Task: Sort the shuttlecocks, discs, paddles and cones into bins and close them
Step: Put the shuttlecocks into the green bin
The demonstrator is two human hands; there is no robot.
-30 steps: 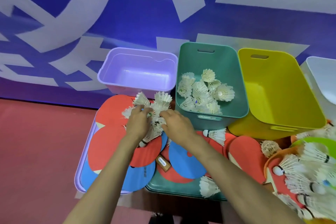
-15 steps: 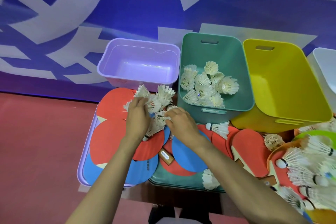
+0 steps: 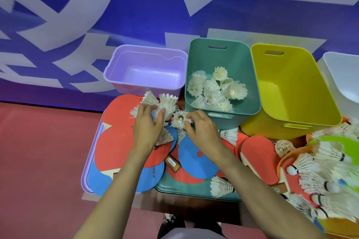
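Shuttlecocks [image 3: 168,103] sit bunched in the grip of the left hand [image 3: 147,128]; the right hand [image 3: 203,132] pinches one more shuttlecock [image 3: 179,119], likely so both loads go together into the green bin [image 3: 242,60] at 1 o'clock.

Along the far side, left to right: first bin [image 3: 145,58], second bin [image 3: 217,58], third bin [image 3: 287,75], fourth bin [image 3: 343,75] at the right edge; in the second bin, a heap of shuttlecocks [image 3: 213,91]; near of the first bin, a left tray [image 3: 85,176] with overlapping paddles [image 3: 114,149] on it; just right of it, a middle tray [image 3: 184,188] bearing a disc [image 3: 196,157] and a loose shuttlecock [image 3: 221,187]; between first bin and trays, a shuttlecock cluster [image 3: 167,103] atop the paddles, left hand [image 3: 148,124] gripping its left part, right hand [image 3: 202,130] pinching its right part; near right, a shuttlecock pile [image 3: 330,176].
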